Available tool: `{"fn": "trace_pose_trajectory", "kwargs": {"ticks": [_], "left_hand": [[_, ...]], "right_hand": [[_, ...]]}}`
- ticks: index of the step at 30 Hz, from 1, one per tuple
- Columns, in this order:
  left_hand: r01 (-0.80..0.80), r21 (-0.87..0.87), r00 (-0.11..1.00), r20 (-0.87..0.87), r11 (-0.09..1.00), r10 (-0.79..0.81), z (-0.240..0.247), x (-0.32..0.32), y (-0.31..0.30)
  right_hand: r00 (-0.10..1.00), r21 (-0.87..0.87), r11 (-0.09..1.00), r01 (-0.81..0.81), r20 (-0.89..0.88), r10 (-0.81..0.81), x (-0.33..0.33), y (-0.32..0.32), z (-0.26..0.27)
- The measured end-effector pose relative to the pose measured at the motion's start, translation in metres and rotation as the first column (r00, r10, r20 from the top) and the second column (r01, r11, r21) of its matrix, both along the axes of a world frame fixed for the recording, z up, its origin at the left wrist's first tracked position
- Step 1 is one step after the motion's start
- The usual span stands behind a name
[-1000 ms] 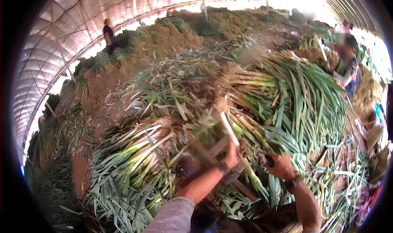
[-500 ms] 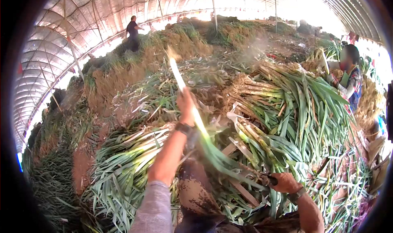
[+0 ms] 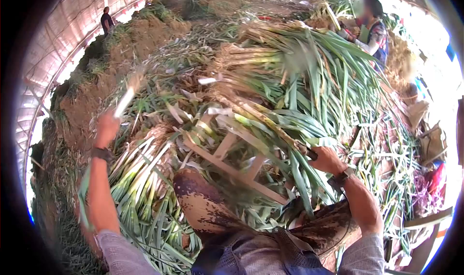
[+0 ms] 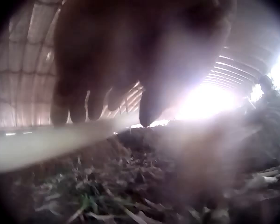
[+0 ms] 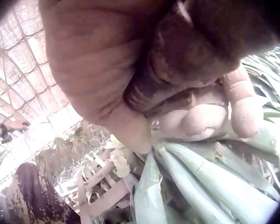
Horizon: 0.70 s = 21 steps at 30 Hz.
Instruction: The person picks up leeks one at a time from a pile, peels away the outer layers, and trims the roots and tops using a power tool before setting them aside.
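Fingers (image 4: 60,102) of the left hand (image 3: 107,129) are wrapped round a leek (image 3: 124,102), held up over on the left with its blurry root end on top and green leaves (image 3: 83,197) hanging by the forearm, while the right hand (image 3: 329,160) is curled round a dark handle (image 3: 311,154) right by some leek leaves. Between them there's a wooden frame (image 3: 232,169) and a knee in blotchy trousers (image 3: 195,197), with a small leek pile (image 3: 145,166) near the left forearm and a bigger heap (image 3: 314,76) past the right hand. Further out, one person (image 3: 376,35) is upper right and another (image 3: 107,21) upper left.
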State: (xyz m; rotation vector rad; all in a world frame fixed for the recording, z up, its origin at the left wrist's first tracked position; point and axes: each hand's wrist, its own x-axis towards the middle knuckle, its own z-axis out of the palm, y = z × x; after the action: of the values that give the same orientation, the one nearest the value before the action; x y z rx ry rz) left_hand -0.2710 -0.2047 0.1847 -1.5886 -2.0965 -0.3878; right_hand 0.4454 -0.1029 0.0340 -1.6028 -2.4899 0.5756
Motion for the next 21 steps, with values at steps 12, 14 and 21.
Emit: {"fn": "trace_pose_trajectory", "kwargs": {"ticks": [12, 14, 21], "left_hand": [[0.656, -0.290, 0.630, 0.719, 0.697, -0.294, -0.156, 0.331, 0.146], [0.716, -0.320, 0.655, 0.614, 0.620, -0.440, -0.186, 0.357, 0.161], [0.694, -0.496, 0.701, 0.302, 0.522, -0.646, -0.221, 0.394, 0.158]], "right_hand": [[0.990, -0.168, 0.986, -0.023, 0.136, 0.047, 0.009, 0.001, 0.000], [0.977, -0.244, 0.957, -0.158, 0.099, 0.186, 0.013, -0.006, -0.001], [0.997, -0.200, 0.976, 0.081, 0.027, -0.077, 0.032, -0.003, -0.003]]}}
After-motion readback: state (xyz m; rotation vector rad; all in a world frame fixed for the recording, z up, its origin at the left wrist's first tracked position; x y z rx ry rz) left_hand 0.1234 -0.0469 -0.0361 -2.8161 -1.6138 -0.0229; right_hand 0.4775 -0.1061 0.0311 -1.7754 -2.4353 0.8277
